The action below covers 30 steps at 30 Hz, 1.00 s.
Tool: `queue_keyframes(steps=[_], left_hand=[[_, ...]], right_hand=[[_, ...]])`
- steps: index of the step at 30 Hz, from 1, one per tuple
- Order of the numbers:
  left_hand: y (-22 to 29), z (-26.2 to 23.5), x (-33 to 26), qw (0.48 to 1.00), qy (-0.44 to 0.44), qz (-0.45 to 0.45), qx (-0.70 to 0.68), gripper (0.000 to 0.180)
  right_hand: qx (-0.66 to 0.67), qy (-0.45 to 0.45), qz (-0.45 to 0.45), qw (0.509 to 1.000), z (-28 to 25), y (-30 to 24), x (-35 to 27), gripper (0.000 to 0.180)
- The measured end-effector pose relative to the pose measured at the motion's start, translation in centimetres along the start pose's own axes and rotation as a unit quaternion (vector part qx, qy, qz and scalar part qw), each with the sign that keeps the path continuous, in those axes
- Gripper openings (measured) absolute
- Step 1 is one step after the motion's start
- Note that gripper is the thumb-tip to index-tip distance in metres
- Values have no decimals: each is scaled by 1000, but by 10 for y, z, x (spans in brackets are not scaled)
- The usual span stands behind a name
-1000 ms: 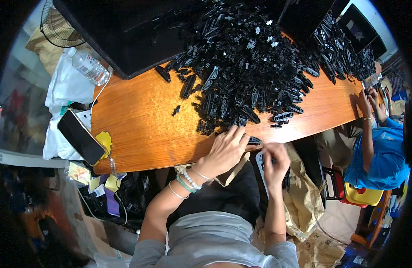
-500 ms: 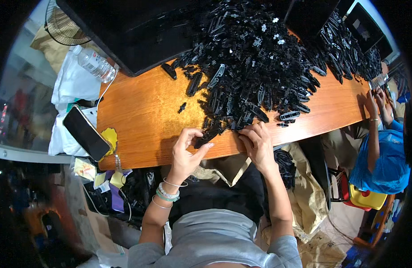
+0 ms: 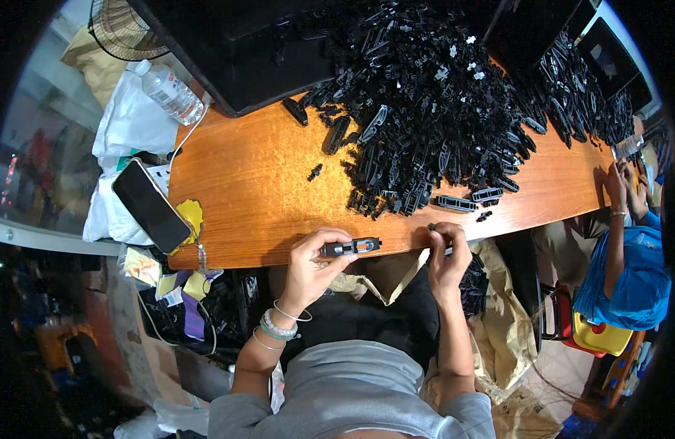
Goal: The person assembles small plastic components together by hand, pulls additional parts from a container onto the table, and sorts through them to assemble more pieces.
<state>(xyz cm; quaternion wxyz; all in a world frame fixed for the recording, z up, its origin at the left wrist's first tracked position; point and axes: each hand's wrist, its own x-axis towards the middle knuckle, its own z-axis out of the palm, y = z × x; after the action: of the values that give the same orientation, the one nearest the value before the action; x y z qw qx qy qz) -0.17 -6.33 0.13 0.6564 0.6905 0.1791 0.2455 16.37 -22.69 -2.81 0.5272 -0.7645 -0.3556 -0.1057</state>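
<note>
Smooth, varnished-looking wood is seen in the table, its grain lit to a gloss. The held part is made of black plastic with a slight sheen — a look shared by the pile. Clear, shiny plastic is shown by the bottle; the phone is faced in glossy black. Brown paper is creased rough in the bag — matt cloth is seen in the grey shirt.

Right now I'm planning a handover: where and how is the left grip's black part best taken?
Probably pinch the black part by its free right end, from the right: the left grip covers only the left end of its long body.
</note>
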Motion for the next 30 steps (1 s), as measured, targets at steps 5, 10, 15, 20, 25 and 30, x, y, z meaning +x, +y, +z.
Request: queue_keyframes(steps=[5, 10, 15, 20, 25, 30], left_hand=[[5, 4, -7, 997, -27, -49, -55, 22], [5, 23, -15, 993, 33, -65, -98, 23], [15, 24, -15, 993, -5, -74, -97, 38], [5, 16, -15, 988, -71, -83, -109, 40], [11, 17, -14, 986, -52, -108, -115, 28], [11, 16, -15, 977, -43, -120, -173, 25]], right_hand=[[306, -67, 227, 922, -2, -42, -4, 21], [309, -96, 266, 908, 6, -71, -16, 9], [255, -82, 239, 933, 15, -69, -20, 11], [228, -135, 215, 940, 9, -73, -19, 9], [129, -151, 62, 978, 5, -73, -10, 7], [4, -135, -86, 987, 3, -80, -7, 14]])
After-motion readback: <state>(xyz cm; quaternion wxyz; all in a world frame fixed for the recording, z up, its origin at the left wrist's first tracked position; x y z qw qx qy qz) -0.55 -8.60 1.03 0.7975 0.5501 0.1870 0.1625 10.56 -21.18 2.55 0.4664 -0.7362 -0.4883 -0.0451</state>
